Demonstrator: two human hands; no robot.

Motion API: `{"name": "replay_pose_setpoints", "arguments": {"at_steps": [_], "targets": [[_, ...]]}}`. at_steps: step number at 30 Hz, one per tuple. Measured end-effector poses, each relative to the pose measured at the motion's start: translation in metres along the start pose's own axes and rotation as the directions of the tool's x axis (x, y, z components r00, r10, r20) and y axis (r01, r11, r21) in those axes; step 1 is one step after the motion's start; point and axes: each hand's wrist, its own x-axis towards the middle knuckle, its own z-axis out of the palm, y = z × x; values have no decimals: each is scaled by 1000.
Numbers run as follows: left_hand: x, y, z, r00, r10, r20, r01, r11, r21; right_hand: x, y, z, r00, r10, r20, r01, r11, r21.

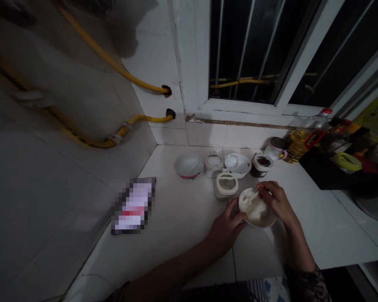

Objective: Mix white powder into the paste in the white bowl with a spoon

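white tiled tabletop (176,239) below barred window (242,50) | lower centre: small white bowl (260,217) with white plastic spoon (246,200) inside | left hand (227,228) half closed, holds bowl side | right hand (279,202) curled over rim, holds bowl

No readable text anywhere; pixelated flat item (133,206) blurred.

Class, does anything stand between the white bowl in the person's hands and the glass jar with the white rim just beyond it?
Nothing visible does. The white bowl, held by the left hand and right hand, sits just short of the glass jar, and no object shows in the narrow gap between them.
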Motion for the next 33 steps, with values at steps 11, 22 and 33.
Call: {"name": "replay_pose_setpoints", "arguments": {"at_steps": [11, 22, 33], "targets": [[0, 3, -2, 1000, -11, 9, 11, 1000, 1, 0, -3, 9, 996, 18, 87, -23, 998, 55], [1, 4, -4, 1000, -23, 21, 22, 1000, 19, 1, 1, 8, 981, 187, 55, -195, 932, 305], [0, 3, -4, 1000, -1, 6, 1, 1000, 0, 4, 3, -3, 938, 344, -43, -265, 792, 550]]}}
